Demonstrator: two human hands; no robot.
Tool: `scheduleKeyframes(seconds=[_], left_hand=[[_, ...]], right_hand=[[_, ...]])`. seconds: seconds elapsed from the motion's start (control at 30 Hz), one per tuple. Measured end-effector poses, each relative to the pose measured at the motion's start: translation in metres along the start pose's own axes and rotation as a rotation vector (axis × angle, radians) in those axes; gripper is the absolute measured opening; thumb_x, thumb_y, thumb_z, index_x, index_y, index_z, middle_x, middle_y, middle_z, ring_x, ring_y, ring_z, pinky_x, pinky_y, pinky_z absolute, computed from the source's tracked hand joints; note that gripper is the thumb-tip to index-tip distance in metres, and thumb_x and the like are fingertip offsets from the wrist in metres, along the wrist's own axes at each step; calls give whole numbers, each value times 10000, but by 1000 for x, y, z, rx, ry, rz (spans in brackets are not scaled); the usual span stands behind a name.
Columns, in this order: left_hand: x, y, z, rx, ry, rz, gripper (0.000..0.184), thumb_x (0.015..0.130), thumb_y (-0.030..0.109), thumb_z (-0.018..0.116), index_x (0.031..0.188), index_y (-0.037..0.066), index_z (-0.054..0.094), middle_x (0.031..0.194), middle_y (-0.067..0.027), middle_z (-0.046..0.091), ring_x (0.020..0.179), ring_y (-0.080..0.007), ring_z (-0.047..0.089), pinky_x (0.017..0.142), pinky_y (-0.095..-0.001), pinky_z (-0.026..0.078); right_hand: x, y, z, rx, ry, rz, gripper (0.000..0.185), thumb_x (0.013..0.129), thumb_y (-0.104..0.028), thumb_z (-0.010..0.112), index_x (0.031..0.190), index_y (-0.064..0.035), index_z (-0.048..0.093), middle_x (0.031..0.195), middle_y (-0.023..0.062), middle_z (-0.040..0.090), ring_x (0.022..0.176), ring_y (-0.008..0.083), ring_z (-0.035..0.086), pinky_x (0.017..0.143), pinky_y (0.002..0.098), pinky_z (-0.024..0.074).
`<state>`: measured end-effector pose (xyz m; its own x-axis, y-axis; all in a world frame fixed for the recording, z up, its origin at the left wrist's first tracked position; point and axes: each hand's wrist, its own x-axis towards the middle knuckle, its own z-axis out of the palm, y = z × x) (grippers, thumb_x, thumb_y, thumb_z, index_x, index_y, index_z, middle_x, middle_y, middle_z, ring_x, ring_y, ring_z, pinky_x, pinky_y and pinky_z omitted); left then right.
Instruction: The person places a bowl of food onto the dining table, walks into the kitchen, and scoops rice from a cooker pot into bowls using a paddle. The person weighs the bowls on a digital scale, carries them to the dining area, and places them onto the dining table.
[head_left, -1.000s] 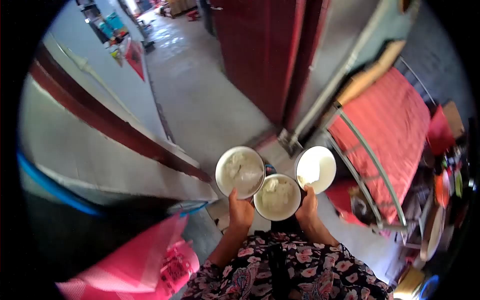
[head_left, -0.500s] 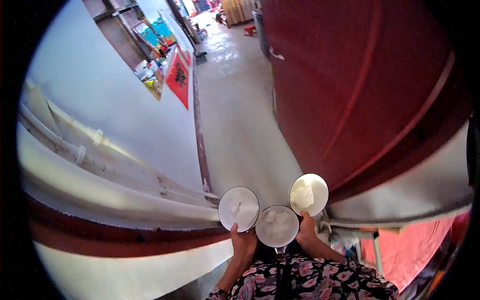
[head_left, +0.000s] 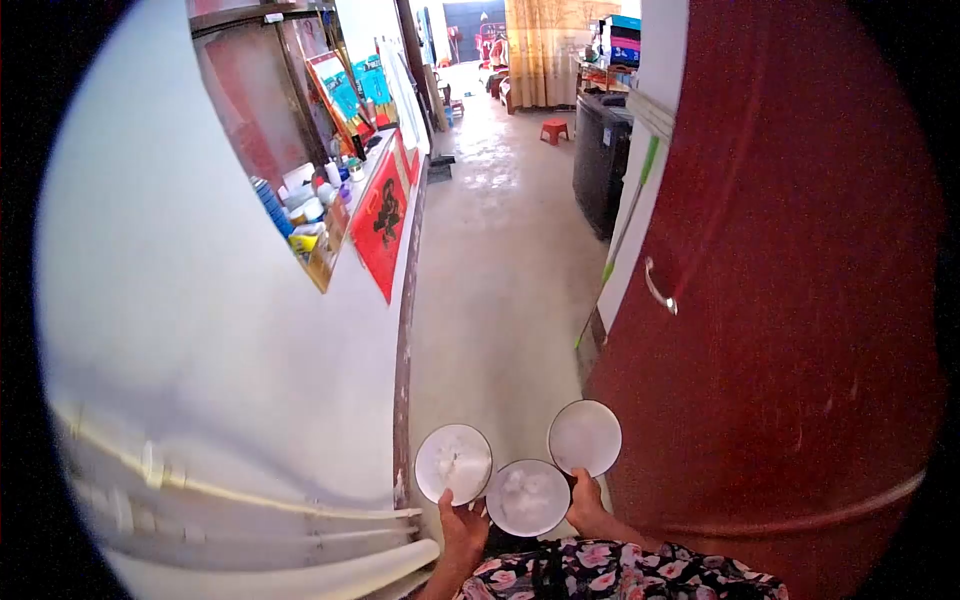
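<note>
Three white bowls with thin dark rims are held side by side in front of my body. My left hand point(head_left: 463, 528) is closed on the left bowl point(head_left: 436, 455), its thumb on the rim; a white substance lies inside. My right hand point(head_left: 590, 505) grips the right bowl point(head_left: 585, 438) the same way, and its contents are hard to make out now. Between my hands is the middle bowl point(head_left: 528, 525), lower than the other two, with white lumps in it. Fingers of both hands meet its sides, though its underside is hidden.
A dark red door point(head_left: 780, 300) with a metal handle point(head_left: 660, 288) is close on the right. White pipes point(head_left: 270, 500) run along the left wall. Ahead on the pale floor point(head_left: 480, 260) are a black appliance point(head_left: 602, 165), a red stool point(head_left: 554, 130) and a green-handled pole point(head_left: 625, 225).
My view has tilted up and moved forward through the doorway, showing more of the room ahead. The three bowls stay in my hands and appear lower in view.
</note>
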<state>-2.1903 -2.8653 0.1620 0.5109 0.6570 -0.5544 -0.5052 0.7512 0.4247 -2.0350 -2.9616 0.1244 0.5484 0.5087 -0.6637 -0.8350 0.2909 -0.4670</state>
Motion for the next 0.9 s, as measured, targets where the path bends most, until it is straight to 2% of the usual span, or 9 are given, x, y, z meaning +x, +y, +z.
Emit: scheduleKeyframes(seconds=[0.07, 0.23, 0.43, 0.5, 0.53, 0.63, 0.73, 0.83, 0.9], left_hand=[[33, 16, 42, 33, -32, -16, 499, 690, 360, 503, 1127, 156, 374, 1079, -26, 448, 969, -227, 416, 821, -414, 326], [129, 36, 117, 3, -48, 17, 502, 692, 371, 502, 1127, 155, 374, 1077, -26, 448, 977, -222, 416, 815, -416, 326], [260, 59, 202, -31, -44, 50, 505, 698, 376, 494, 1135, 158, 365, 1091, -38, 433, 980, -228, 416, 836, -417, 305], [305, 67, 228, -12, -20, 52, 515, 696, 377, 494, 1141, 159, 356, 1096, -47, 427, 984, -235, 412, 841, -429, 299], [328, 73, 249, -5, -38, 64, 515, 696, 377, 494, 1141, 159, 356, 1096, -47, 427, 984, -235, 412, 841, -429, 299], [390, 127, 292, 29, -78, 13, 522, 690, 373, 496, 1142, 155, 351, 1092, -52, 425, 987, -242, 405, 843, -444, 295], [453, 144, 347, 1, -31, 51, 519, 688, 385, 486, 1136, 154, 360, 1075, -53, 432, 983, -240, 404, 839, -440, 293], [514, 154, 382, -2, -59, 84, 537, 709, 407, 456, 1144, 109, 357, 1129, -107, 381, 1035, -279, 355, 869, -461, 290], [565, 153, 404, 31, -81, 85, 590, 678, 443, 476, 1151, 112, 353, 1133, -102, 377, 1048, -275, 340, 873, -464, 278]], right_hand=[[32, -24, 29, 12, 4, -26, 331, 715, -168, 424, 1000, 1, 430, 923, 124, 507, 795, 278, 533, 699, 409, 457], [113, -79, 101, 40, 36, -75, 319, 732, -179, 380, 973, 16, 453, 897, 132, 530, 838, 263, 531, 739, 387, 446], [247, -140, 179, 38, -111, -40, 324, 727, -181, 370, 964, 16, 469, 880, 137, 545, 799, 258, 546, 735, 368, 445], [287, -162, 209, 66, -71, 18, 276, 721, -169, 406, 936, -4, 461, 822, 114, 527, 749, 261, 549, 650, 404, 475], [307, -180, 230, 75, -91, 9, 276, 721, -169, 406, 936, -4, 461, 822, 114, 527, 749, 261, 549, 650, 404, 475], [351, -192, 308, 35, -94, 39, 303, 729, -193, 392, 925, 25, 467, 835, 139, 547, 777, 275, 551, 718, 391, 450], [404, -232, 364, 8, 10, 44, 306, 740, -186, 392, 954, 24, 453, 875, 145, 535, 784, 280, 544, 708, 401, 450], [460, -261, 406, -40, -2, 16, 304, 744, -174, 383, 960, 28, 453, 888, 142, 533, 793, 273, 538, 712, 403, 446], [498, -288, 431, -54, -6, 17, 300, 743, -163, 383, 957, 36, 451, 893, 140, 532, 795, 263, 535, 715, 402, 444]])
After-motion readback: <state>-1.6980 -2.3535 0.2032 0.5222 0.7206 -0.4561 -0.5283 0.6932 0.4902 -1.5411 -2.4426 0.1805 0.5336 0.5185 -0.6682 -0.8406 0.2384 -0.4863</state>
